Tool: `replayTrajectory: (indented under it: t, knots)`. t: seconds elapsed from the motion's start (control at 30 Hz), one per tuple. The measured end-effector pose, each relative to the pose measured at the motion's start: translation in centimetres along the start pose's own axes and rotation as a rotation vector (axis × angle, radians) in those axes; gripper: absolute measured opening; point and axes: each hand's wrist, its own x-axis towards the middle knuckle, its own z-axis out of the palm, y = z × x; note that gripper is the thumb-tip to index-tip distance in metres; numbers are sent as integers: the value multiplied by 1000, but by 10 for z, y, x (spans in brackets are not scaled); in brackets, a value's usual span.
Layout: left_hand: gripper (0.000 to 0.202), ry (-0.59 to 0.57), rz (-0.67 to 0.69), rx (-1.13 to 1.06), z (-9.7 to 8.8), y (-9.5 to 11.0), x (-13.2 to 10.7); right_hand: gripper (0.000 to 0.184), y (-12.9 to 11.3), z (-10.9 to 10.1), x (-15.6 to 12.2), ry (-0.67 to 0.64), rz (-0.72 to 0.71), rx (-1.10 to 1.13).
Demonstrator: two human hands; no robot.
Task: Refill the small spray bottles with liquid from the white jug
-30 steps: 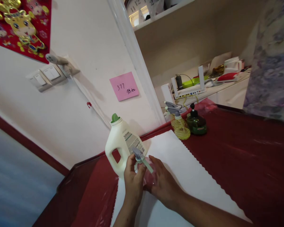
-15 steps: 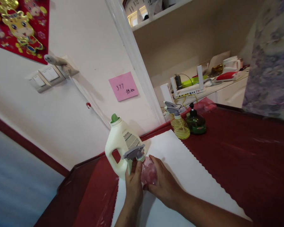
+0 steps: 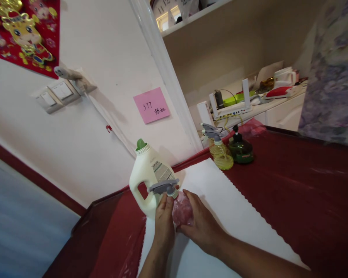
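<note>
A pink see-through spray bottle (image 3: 182, 208) with a grey trigger head is held in front of me over a white sheet (image 3: 217, 216). My right hand (image 3: 201, 224) wraps round the bottle's body from the right. My left hand (image 3: 164, 216) has its fingers closed at the neck, on the collar below the grey spray head. Just behind stands a large cream jug (image 3: 149, 166) with a handle and an uncapped neck, a green spout showing at its mouth. The spray head overlaps the lower part of the jug in view.
Yellow spray bottles (image 3: 223, 156) with grey heads stand at the sheet's far corner beside a dark green pump bottle (image 3: 240, 146). A dark red cover (image 3: 301, 185) lies on the table. Behind are a white router (image 3: 232, 112) and a wall with a pink note (image 3: 151, 105).
The grey spray head has turned slightly, and the left fingers have shifted at the neck. The pale green trigger below the head no longer shows. The right hand keeps its hold.
</note>
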Motion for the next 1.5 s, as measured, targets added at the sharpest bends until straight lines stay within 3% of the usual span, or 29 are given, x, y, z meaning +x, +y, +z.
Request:
replayTrajectory:
  t: [0.1, 0.2, 0.37, 0.5, 0.67, 0.97, 1.27, 1.5]
  knots:
    - [52, -41, 30, -59, -1, -1, 0, 91, 1, 0, -1, -1, -1, -1]
    - [55, -11, 98, -30, 4, 2, -1, 90, 3, 1, -1, 5, 3, 38]
    - [55, 68, 36, -48, 12, 9, -4, 92, 3, 1, 0, 9, -8, 40]
    - [46, 22, 22, 44, 7, 8, -5, 93, 1, 1, 1, 20, -10, 11]
    - [47, -12, 118, 129, -1, 5, -6, 94, 5, 2, 1, 21, -43, 2]
    - [52, 216, 64, -41, 12, 9, -5, 98, 7, 6, 2, 39, -20, 24]
    - [48, 127, 125, 92, 8, 15, -8, 101, 4, 4, 2, 31, 1, 6]
    - [49, 173, 171, 67, 12, 12, -3, 103, 3, 5, 3, 38, -2, 25]
